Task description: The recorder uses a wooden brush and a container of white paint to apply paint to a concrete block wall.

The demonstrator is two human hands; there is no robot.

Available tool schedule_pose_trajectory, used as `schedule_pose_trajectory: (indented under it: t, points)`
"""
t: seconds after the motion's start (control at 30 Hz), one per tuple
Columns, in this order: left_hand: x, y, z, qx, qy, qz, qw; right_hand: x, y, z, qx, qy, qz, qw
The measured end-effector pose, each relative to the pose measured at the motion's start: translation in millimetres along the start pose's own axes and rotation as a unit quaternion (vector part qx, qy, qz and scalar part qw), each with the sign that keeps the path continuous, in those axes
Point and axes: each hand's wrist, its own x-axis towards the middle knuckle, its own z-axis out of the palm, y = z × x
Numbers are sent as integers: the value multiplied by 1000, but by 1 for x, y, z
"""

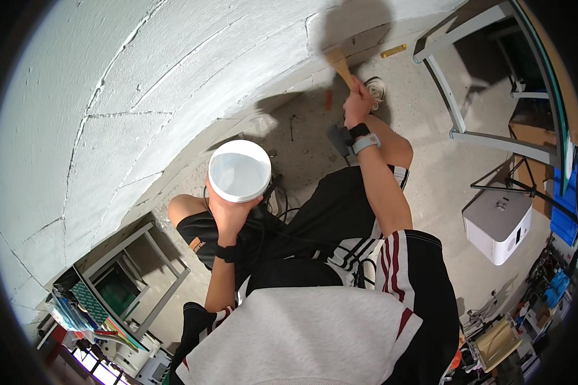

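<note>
My left hand (228, 217) is wrapped round a white round tub (239, 172) and holds it up in front of my left knee. Its open top faces me, and the inside looks whitish; how much it contains I cannot tell. Out to the front right, my right hand (358, 102) is closed on the handle of a tan paintbrush (339, 64). The brush widens toward its far end, which is close to the base of the white block wall (173, 83). Whether the tip touches the wall is unclear.
A yellow level-like bar (394, 51) lies by the wall. Metal-framed tables stand at right (459, 96) and lower left (164, 276). A white box-shaped device (498, 221) on a stand is at right. Dark cables (289, 212) lie between my legs.
</note>
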Motion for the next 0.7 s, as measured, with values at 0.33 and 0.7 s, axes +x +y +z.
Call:
schedule_pose_trajectory:
  t: [0.33,0.7]
  points:
    - [-4,12,-3,-10,-13,-21,1000,-16,-20,-6,-78,-141,100,982]
    - [-6,-1,-9,10,5,-12,1000,39,19,-15,-180,79,-145,970]
